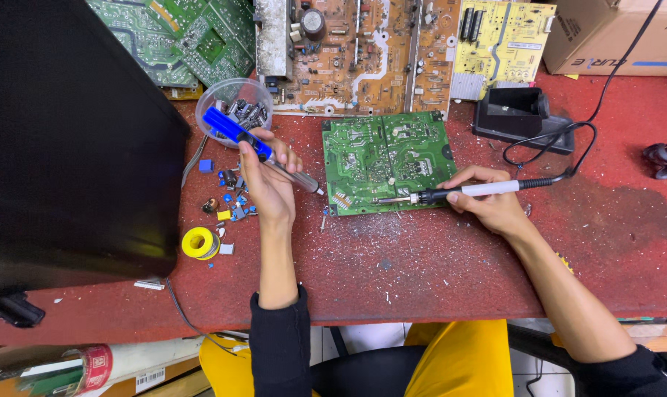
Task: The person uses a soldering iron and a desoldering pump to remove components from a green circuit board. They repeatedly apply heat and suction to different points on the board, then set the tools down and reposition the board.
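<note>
We saw a rough, matt red surface (pixel 421 272) dotted with pale crumbs. The green board (pixel 388 158) looked smooth and a bit shiny. The pump (pixel 263 151) had blue plastic and shiny metal. The little bowl (pixel 234 103) was clear plastic.

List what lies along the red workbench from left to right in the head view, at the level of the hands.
Yellow solder spool → left hand holding the blue-handled desoldering pump → green circuit board → right hand holding the black-and-white soldering iron → small black object at the far right.
</note>
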